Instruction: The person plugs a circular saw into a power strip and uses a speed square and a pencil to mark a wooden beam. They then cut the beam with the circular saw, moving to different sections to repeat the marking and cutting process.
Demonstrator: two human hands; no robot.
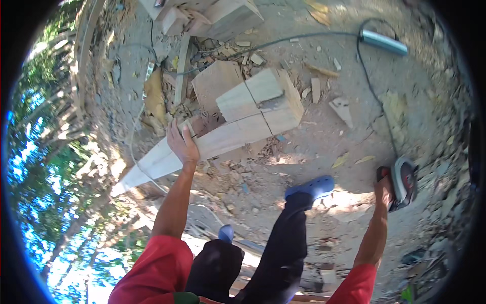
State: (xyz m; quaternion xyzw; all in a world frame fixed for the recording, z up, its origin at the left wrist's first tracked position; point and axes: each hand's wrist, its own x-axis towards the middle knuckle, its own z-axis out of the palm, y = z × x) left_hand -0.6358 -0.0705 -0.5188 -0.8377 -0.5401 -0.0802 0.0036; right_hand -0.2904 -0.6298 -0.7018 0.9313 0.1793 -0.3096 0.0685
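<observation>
My left hand (183, 147) lies with its fingers stretched over a long, tapered pale wood beam (223, 136) on the ground. Toward its thick right end the beam has a raised block, with dark lines running across it, and a notch next to my fingers. Out to the right, my right hand (385, 188) is wrapped round the handle of a circular saw (404, 182) with a rounded grey guard, held low by the ground and apart from the beam. The saw's blade cannot be made out.
A dark power cord (372, 93) runs from the saw past a silvery tube-shaped object (383, 42). Larger wood blocks (225, 19) stand at the far side. Wood offcuts (341, 110) and chips litter the dirt. My blue clog (311, 188) is planted between beam and saw.
</observation>
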